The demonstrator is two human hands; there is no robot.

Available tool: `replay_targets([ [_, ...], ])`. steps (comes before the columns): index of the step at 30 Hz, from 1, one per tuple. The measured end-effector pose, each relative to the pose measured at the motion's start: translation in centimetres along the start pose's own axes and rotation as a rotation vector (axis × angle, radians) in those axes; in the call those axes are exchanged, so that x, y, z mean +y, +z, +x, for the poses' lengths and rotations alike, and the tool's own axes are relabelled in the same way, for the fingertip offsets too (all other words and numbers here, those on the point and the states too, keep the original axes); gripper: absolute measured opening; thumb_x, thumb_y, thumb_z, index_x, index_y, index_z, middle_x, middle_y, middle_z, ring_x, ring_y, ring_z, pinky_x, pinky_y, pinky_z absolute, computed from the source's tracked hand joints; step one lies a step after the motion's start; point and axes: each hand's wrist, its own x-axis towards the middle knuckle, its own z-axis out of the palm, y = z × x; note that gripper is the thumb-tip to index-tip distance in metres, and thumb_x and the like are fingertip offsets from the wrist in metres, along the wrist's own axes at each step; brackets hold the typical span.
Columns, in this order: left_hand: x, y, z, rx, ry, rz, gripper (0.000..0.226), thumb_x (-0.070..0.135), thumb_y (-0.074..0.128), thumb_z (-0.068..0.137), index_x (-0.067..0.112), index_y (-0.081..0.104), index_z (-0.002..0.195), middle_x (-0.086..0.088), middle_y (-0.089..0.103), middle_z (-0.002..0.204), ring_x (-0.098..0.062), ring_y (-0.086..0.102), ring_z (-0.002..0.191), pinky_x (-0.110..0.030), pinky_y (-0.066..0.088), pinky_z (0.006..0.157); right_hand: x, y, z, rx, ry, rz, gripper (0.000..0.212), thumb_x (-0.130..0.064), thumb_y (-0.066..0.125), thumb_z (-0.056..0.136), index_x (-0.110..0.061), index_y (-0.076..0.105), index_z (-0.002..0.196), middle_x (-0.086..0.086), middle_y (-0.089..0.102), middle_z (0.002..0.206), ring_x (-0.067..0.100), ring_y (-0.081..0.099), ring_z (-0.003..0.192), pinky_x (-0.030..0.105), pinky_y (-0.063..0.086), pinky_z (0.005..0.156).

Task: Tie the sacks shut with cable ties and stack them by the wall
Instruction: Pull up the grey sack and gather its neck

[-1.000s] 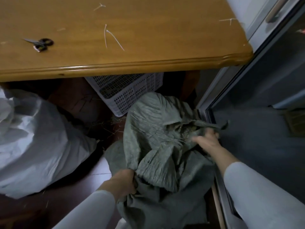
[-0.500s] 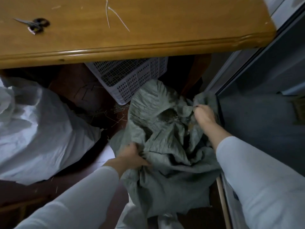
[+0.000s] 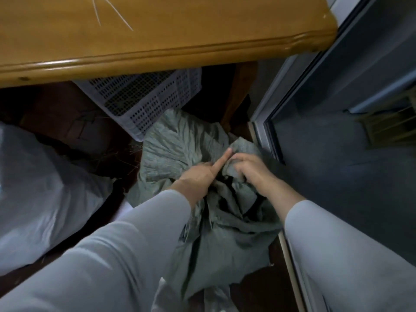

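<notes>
The green sack [image 3: 173, 152] stands on the dark floor [image 3: 254, 287], near the middle of the scene, just beside the door frame [image 3: 267, 131] on the right. Its mouth is crumpled and gathered toward the right side of its top. No tie is visible on it.

The right hand [image 3: 249, 170] grips a bunch of the sack's fabric at the gathered mouth, with its fingers curled round the cloth. The left hand [image 3: 198, 176] lies on the sack just left of the right hand. Its forefinger [image 3: 221, 159] is straight and points far and to the right, its tip touching the gathered fabric beside the right hand's fingertips. The remaining fingers of the left hand are hidden under the hand, so it cannot be told whether they hold the fabric. Both arms wear pale sleeves [image 3: 126, 248].

A white sack [image 3: 45, 190] lies on the floor at the left, well apart from the green sack. A white perforated crate [image 3: 146, 102] stands tilted under the wooden table [image 3: 180, 39], its near corner touching or just beside the far side of the green sack. Two thin cable ties [image 3: 117, 16] lie on the table top at the far edge of the view.
</notes>
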Motion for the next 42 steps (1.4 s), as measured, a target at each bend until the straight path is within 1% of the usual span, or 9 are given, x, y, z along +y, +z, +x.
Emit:
replay_targets([
  [2,-0.4,0.0,0.3,0.000,-0.043,0.066,0.071,0.012,0.045,0.094,0.034,0.006,0.149,-0.012,0.047,0.135,-0.033,0.051,0.119,-0.040,0.042,0.094,1.4,-1.0,0.3,0.160,0.001,0.154,0.041,0.009,0.048,0.077,-0.016,0.062,0.106,0.007,0.057,0.102,0.017,0.056,0.089,0.023,0.046,0.071],
  [5,-0.4,-0.4,0.2,-0.013,-0.050,0.269,0.049,0.011,0.045,0.093,0.023,0.033,0.138,-0.014,0.052,0.130,-0.035,0.053,0.115,-0.043,0.045,0.091,3.4,-3.3,0.7,0.329,0.079,-0.346,0.086,-0.007,0.068,0.073,-0.037,0.027,0.142,0.008,0.008,0.152,0.030,0.023,0.137,0.038,0.031,0.111],
  [9,0.0,-0.6,0.0,-0.024,-0.093,0.296,0.036,0.009,0.046,0.092,0.015,0.043,0.127,-0.014,0.057,0.123,-0.034,0.056,0.112,-0.043,0.047,0.087,4.8,-3.3,1.8,0.121,0.246,-0.607,0.117,-0.025,0.084,0.066,-0.051,-0.001,0.143,0.001,-0.037,0.149,0.035,-0.010,0.143,0.048,0.019,0.115],
  [12,-0.2,0.0,-0.1,-0.021,-0.102,0.312,0.036,0.007,0.049,0.091,0.015,0.044,0.126,-0.013,0.058,0.122,-0.034,0.057,0.111,-0.043,0.048,0.085,6.0,-1.5,3.7,0.117,0.199,-0.419,0.069,-0.025,0.068,0.083,-0.024,0.034,0.143,0.011,0.011,0.157,0.032,0.027,0.137,0.037,0.028,0.113],
  [15,-0.8,-0.1,-0.6,-0.017,-0.109,0.323,0.036,0.007,0.049,0.090,0.013,0.044,0.125,-0.012,0.058,0.122,-0.034,0.057,0.111,-0.044,0.048,0.085,5.7,-0.1,3.9,0.212,0.223,0.025,0.039,-0.016,0.056,0.092,-0.014,0.052,0.130,0.013,0.056,0.129,0.030,0.054,0.115,0.038,0.043,0.102],
  [30,6.0,-11.6,-3.9,0.320,-0.133,0.032,0.028,0.016,0.052,0.085,0.013,0.053,0.112,-0.013,0.058,0.119,-0.034,0.056,0.109,-0.037,0.044,0.081,-13.2,-5.1,2.1,0.604,-0.213,0.307,0.027,-0.005,0.039,0.093,-0.019,0.047,0.071,0.004,0.056,0.082,0.020,0.052,0.081,0.030,0.045,0.073],
  [35,4.5,-14.2,-3.9,0.466,-0.191,-0.077,0.021,0.015,0.053,0.084,0.018,0.053,0.105,-0.010,0.060,0.113,-0.033,0.057,0.107,-0.035,0.043,0.073,-16.8,-6.2,2.8,0.454,-0.365,0.150,0.014,-0.007,0.047,0.094,-0.017,0.056,0.095,0.007,0.063,0.105,0.021,0.058,0.093,0.033,0.049,0.084],
  [39,1.6,-12.4,-3.7,0.430,-0.315,-0.139,0.027,0.006,0.050,0.085,0.014,0.048,0.110,-0.011,0.057,0.110,-0.034,0.056,0.102,-0.037,0.044,0.069,-12.4,-7.1,2.9,0.276,-0.249,-0.228,0.044,0.003,0.051,0.086,-0.018,0.053,0.125,0.009,0.054,0.130,0.028,0.051,0.119,0.035,0.045,0.097],
  [42,-0.1,-11.0,-3.6,0.413,-0.374,-0.188,0.037,-0.001,0.047,0.086,0.013,0.046,0.120,-0.013,0.053,0.118,-0.032,0.051,0.108,-0.041,0.047,0.078,-8.2,-7.3,2.1,0.368,-0.204,-0.249,0.048,0.011,0.050,0.082,-0.022,0.055,0.117,0.007,0.051,0.130,0.029,0.051,0.119,0.030,0.044,0.091],
])
